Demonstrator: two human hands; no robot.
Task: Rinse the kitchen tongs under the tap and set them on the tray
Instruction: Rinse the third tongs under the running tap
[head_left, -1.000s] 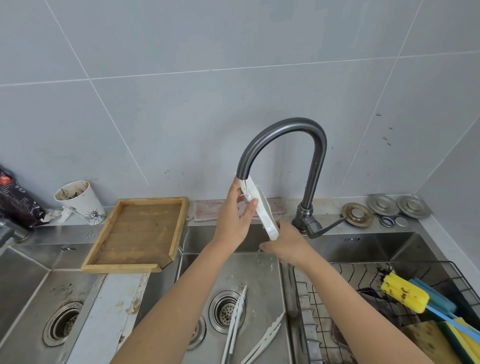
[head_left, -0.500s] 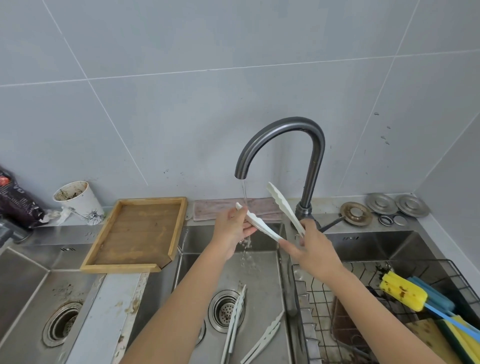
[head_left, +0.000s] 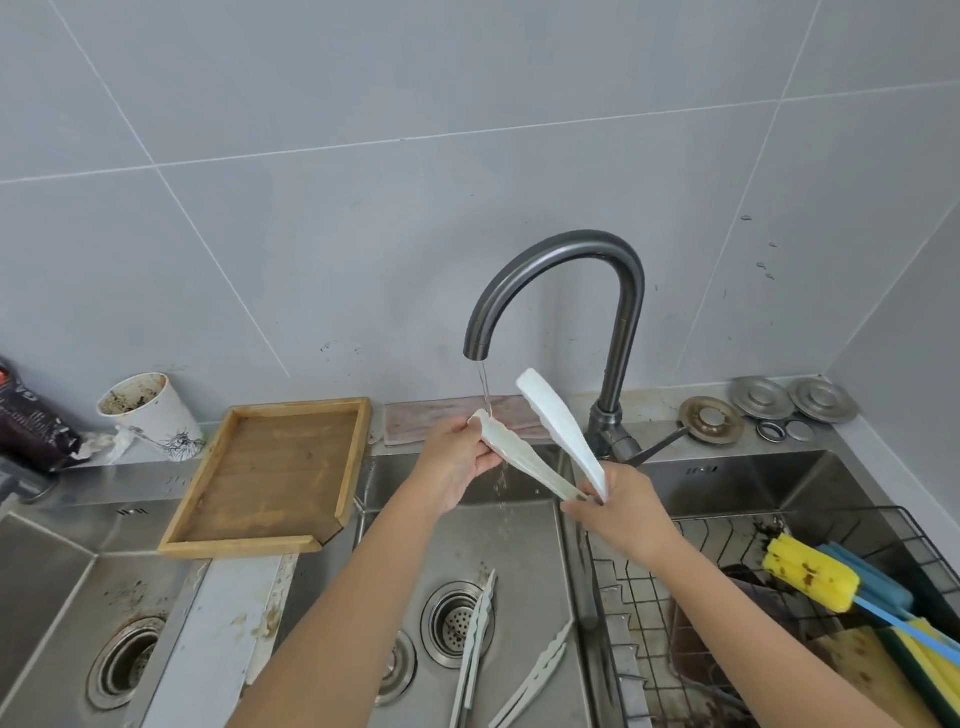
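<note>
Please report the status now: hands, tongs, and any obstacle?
Left hand holds one tip of the tongs under the stream; right hand grips the hinge end. Tray bare, path unobstructed.

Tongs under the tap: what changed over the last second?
The tongs went from pressed together and upright at the spout to spread open in a V. The right hand drew back right, holding the hinge end; the left hand came lower, gripping the tip of one arm under the stream. The tap and tray stayed put.
</note>
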